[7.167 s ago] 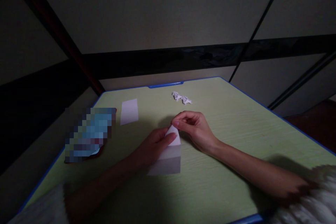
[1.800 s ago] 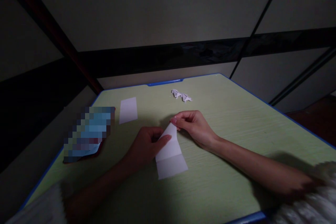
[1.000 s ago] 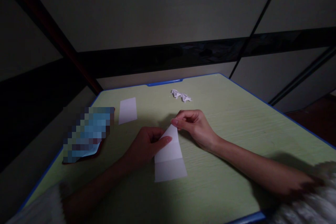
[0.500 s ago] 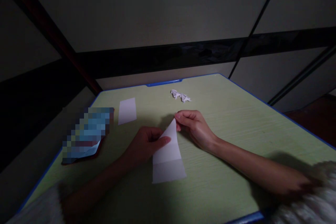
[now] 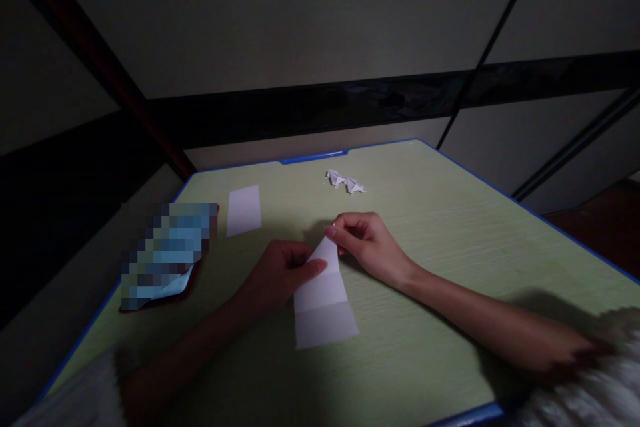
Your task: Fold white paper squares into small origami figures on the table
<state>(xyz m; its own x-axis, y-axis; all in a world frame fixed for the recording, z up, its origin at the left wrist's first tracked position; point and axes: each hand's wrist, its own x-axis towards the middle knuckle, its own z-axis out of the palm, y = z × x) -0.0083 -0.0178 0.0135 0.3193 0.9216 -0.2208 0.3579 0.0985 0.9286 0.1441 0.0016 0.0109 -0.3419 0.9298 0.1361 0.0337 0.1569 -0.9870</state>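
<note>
The left hand [image 5: 280, 270] pinches a white paper [image 5: 323, 293] near its far part, with the thumb on top and the other fingers tucked under or behind the left edge. The right hand [image 5: 373, 243] has its thumb and first finger pinched together on the paper's far tip. The paper is in the middle of the pale green tabletop [image 5: 450, 227], between the two hands. Its long way runs from near the person to far away, leaning a little right at the far end. The skinny tip points away, and the wide end points at the person. A fold line crosses it, and the part below looks darker.

Seven seconds ago the paper showed more bent bands, and now more of it lies spread out. Half a second ago the right thumb was higher, past the tip; now it sits on it.

Another white sheet [image 5: 244, 211] lies to the left. Two little folded paper shapes [image 5: 345, 182] sit together farther back. At the far left is a flat thing with a red edge [image 5: 173, 253], too blurry to read.
</note>
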